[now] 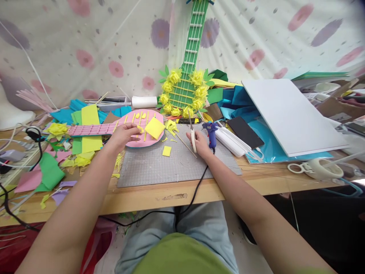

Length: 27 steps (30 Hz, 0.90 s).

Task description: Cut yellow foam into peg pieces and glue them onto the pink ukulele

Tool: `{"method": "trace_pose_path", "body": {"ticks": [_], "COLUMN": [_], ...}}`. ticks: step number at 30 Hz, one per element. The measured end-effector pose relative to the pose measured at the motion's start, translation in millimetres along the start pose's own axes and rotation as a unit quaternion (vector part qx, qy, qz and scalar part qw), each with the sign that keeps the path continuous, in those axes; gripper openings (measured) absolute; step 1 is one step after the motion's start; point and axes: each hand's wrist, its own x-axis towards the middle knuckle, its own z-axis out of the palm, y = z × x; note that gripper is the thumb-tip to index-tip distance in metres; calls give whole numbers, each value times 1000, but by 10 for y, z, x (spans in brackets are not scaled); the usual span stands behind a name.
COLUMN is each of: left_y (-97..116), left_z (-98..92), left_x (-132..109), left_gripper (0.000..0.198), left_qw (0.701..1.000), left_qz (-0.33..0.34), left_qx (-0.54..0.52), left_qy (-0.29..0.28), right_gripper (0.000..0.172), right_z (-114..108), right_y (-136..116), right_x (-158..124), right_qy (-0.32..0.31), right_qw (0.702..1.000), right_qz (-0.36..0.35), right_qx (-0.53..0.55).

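Observation:
My left hand (127, 134) is over the body of a pink paper guitar (135, 143), fingertips pinched at a small yellow paper petal (140, 129). Beside it a yellow paper square (154, 128) lies on the guitar, and more small petals lie near the body's top edge. In my right hand (200, 144) is a pair of white-handled scissors (193, 139), blades pointing up and away from me. A smaller yellow square (167, 151), yellow scraps (171, 127) and a thin stick (186, 145) rest on the grey cutting mat (154, 171).
A blue glue gun (211, 134) stands just right of my right hand, its black cord crossing the table edge. Behind stands a green guitar (182, 85) with yellow flowers. White board (293, 118) leans at right; paper scraps (51, 173) and cables crowd the left.

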Motion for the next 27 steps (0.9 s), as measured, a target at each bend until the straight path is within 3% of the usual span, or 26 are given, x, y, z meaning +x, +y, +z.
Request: {"method": "trace_pose_path", "body": {"ticks": [4, 8, 13, 21, 27], "left_y": [-25, -88, -7, 142, 158], "left_z": [-242, -380, -436, -539, -580], "left_x": [85, 174, 316, 745, 1057], "left_gripper": [31, 30, 29, 33, 38], "left_qw": [997, 987, 981, 958, 957], "left_qz": [-19, -24, -28, -24, -13], "left_qx": [73, 156, 186, 284, 287], "left_qy": [-11, 30, 53, 42, 29], "right_gripper": [38, 39, 35, 33, 28], "right_z": [5, 10, 18, 5, 4], "right_y": [-54, -103, -102, -96, -106], "right_x": [-47, -94, -106, -109, -104], "right_qy": [9, -9, -21, -36, -36], "right_qw": [999, 998, 997, 996, 994], "right_qz": [-16, -27, -37, -36, -26], "right_qx": [-36, -61, -70, -78, -95]}}
